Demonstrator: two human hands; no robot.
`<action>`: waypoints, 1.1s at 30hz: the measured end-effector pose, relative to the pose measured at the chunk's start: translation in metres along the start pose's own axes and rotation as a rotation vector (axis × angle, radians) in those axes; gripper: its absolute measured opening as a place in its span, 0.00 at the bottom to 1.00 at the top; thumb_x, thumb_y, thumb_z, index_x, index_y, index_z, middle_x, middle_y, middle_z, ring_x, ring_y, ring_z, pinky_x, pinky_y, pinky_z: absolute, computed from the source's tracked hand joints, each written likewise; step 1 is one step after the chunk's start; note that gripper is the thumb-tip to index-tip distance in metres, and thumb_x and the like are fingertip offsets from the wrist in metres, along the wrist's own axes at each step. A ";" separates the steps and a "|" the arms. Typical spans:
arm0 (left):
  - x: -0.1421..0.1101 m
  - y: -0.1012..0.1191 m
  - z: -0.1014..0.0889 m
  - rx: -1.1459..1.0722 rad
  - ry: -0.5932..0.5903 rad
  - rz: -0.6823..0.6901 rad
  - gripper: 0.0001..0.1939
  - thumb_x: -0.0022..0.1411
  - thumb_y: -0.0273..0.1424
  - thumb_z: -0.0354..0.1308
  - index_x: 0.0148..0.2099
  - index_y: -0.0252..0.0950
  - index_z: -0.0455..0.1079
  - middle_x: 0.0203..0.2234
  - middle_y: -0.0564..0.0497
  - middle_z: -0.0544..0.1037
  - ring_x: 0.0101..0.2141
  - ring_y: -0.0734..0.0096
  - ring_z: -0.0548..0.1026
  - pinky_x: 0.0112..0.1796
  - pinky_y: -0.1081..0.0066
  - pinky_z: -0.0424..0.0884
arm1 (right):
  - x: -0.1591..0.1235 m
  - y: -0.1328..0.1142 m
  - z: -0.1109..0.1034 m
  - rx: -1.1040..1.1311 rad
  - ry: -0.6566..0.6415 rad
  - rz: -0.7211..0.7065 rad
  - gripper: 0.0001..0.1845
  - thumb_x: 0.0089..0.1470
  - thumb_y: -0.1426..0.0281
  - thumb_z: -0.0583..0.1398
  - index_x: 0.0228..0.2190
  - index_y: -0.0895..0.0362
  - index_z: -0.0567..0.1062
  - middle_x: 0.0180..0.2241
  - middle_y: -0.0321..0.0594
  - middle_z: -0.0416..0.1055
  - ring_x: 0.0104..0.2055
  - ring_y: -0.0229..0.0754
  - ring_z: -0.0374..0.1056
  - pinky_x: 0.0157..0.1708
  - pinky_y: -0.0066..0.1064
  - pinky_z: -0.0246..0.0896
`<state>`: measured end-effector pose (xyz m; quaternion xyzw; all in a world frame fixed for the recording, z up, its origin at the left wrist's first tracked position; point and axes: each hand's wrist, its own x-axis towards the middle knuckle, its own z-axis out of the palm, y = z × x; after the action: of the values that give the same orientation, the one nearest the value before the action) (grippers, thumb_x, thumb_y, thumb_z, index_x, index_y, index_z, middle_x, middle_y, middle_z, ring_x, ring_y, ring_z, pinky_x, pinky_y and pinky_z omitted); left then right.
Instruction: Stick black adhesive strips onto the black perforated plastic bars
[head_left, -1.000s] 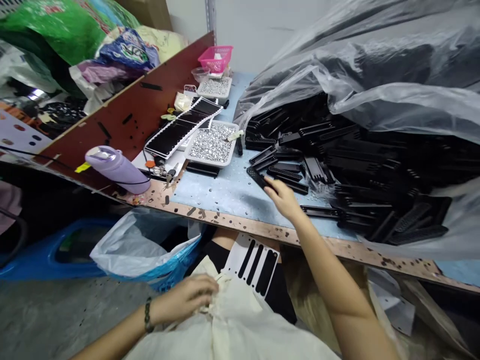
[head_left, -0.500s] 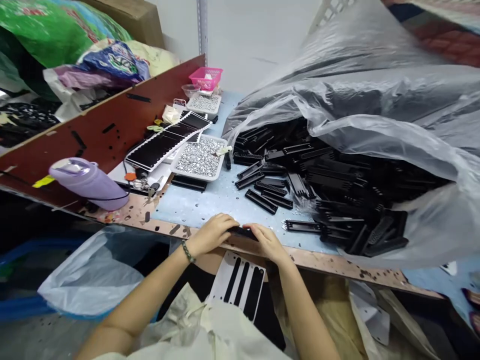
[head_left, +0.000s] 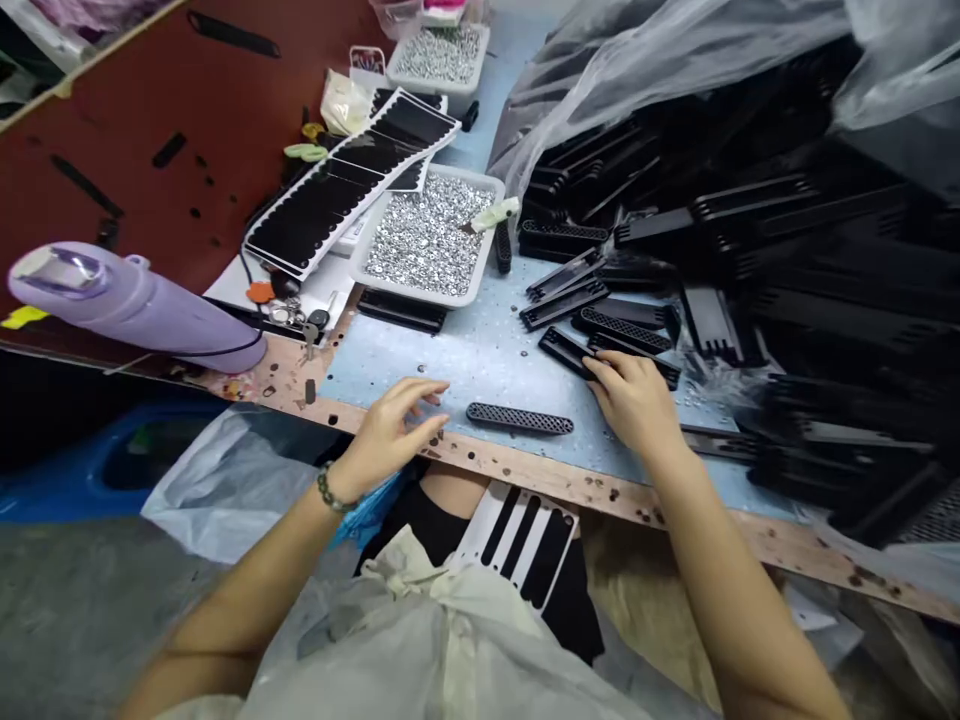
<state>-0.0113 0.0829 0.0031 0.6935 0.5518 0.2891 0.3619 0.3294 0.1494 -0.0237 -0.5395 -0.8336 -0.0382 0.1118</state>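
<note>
Left grip (head_left: 394,430) spread, empty, above pale-blue worktop (head_left: 480,370). Lone black perforated plastic strip (head_left: 519,419) lies flat between hands, near edge: careless sweep could knock it off. Right grip (head_left: 634,400) curled on loose black plastic strips (head_left: 622,330), pinch unclear; hard tug could shove them into white tray of silver studs (head_left: 450,298), spilling studs.

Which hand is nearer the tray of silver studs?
Left hand: fingertips just in front of the tray, not touching. Right hand: farther off, touching a black strip.
</note>
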 end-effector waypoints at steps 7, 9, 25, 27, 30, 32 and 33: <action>-0.059 0.014 0.057 -0.104 -0.472 0.020 0.14 0.65 0.32 0.51 0.51 0.38 0.70 0.44 0.47 0.75 0.43 0.68 0.74 0.46 0.68 0.73 | -0.036 -0.033 -0.028 0.240 0.040 -0.029 0.14 0.60 0.70 0.53 0.47 0.54 0.72 0.48 0.47 0.69 0.48 0.52 0.65 0.47 0.45 0.63; -0.071 0.007 0.075 -0.079 -0.409 -0.035 0.18 0.64 0.31 0.51 0.55 0.38 0.66 0.49 0.46 0.73 0.50 0.65 0.71 0.52 0.64 0.70 | -0.075 -0.054 -0.035 0.360 0.096 0.073 0.16 0.59 0.71 0.54 0.48 0.48 0.69 0.44 0.43 0.71 0.44 0.50 0.67 0.46 0.45 0.64; -0.102 0.002 0.116 -0.136 -0.255 -0.052 0.15 0.61 0.30 0.52 0.51 0.34 0.65 0.43 0.44 0.76 0.44 0.62 0.76 0.44 0.65 0.73 | -0.227 -0.129 -0.003 1.107 0.146 0.721 0.20 0.55 0.62 0.58 0.49 0.53 0.64 0.41 0.45 0.72 0.42 0.44 0.71 0.44 0.40 0.70; -0.111 -0.002 0.101 -0.160 -0.212 -0.038 0.18 0.63 0.32 0.51 0.55 0.35 0.61 0.45 0.44 0.75 0.45 0.65 0.75 0.44 0.67 0.73 | -0.222 -0.124 -0.012 1.037 0.100 0.668 0.21 0.55 0.62 0.58 0.49 0.53 0.65 0.41 0.45 0.71 0.42 0.46 0.71 0.44 0.42 0.69; -0.117 -0.007 0.077 0.020 -0.098 0.012 0.24 0.63 0.34 0.52 0.61 0.37 0.56 0.52 0.42 0.70 0.51 0.61 0.71 0.50 0.59 0.70 | -0.198 -0.127 -0.048 0.754 0.000 0.458 0.19 0.56 0.64 0.57 0.50 0.52 0.68 0.48 0.46 0.68 0.50 0.50 0.66 0.50 0.48 0.65; -0.114 -0.006 0.059 0.138 -0.029 0.073 0.27 0.63 0.35 0.52 0.62 0.37 0.55 0.55 0.42 0.66 0.54 0.59 0.68 0.54 0.56 0.66 | -0.179 -0.139 -0.092 0.730 -0.006 0.272 0.18 0.58 0.67 0.55 0.51 0.48 0.68 0.48 0.41 0.70 0.51 0.47 0.66 0.51 0.43 0.66; -0.109 -0.004 0.051 0.168 -0.002 0.115 0.26 0.64 0.36 0.51 0.62 0.36 0.56 0.55 0.42 0.66 0.54 0.59 0.67 0.55 0.56 0.65 | -0.171 -0.148 -0.118 0.780 -0.040 0.134 0.18 0.59 0.69 0.54 0.51 0.44 0.68 0.46 0.37 0.72 0.49 0.44 0.69 0.48 0.39 0.68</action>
<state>0.0030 -0.0320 -0.0293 0.7523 0.5331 0.2611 0.2859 0.2792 -0.0860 0.0609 -0.5103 -0.7506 0.2991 0.2944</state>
